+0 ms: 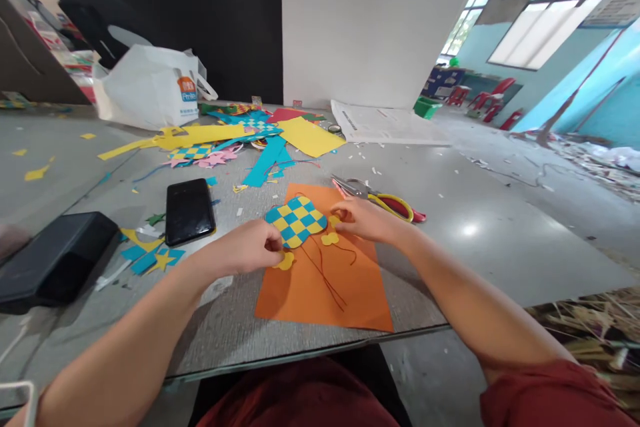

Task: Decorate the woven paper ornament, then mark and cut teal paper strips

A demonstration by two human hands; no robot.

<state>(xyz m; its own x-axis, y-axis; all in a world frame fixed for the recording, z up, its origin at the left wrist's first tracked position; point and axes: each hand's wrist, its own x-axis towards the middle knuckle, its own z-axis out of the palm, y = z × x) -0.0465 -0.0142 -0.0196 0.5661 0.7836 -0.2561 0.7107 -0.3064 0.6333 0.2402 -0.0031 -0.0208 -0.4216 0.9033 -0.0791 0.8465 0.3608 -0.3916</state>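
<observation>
A blue-and-yellow checkered paper cutout (299, 219) with a wavy outline lies on an orange paper sheet (325, 293). Dark red threads (325, 273) trail from it across the sheet. My left hand (257, 245) is at its left lower edge, fingers curled in a pinch at a small yellow cutout (285, 261). On the right side my right hand (354, 217) pinches another yellow paper piece (335, 221), partly covered by the fingers. A further small yellow cutout (330, 239) rests just below that.
Scissors (395, 205) with yellow and red handles lie beyond my right hand. A black phone (190, 210), star cutouts (163, 260) and a black device (55, 257) are at left. Paper scraps (265, 160), a plastic bag (150, 90) and newspaper (385, 125) lie behind.
</observation>
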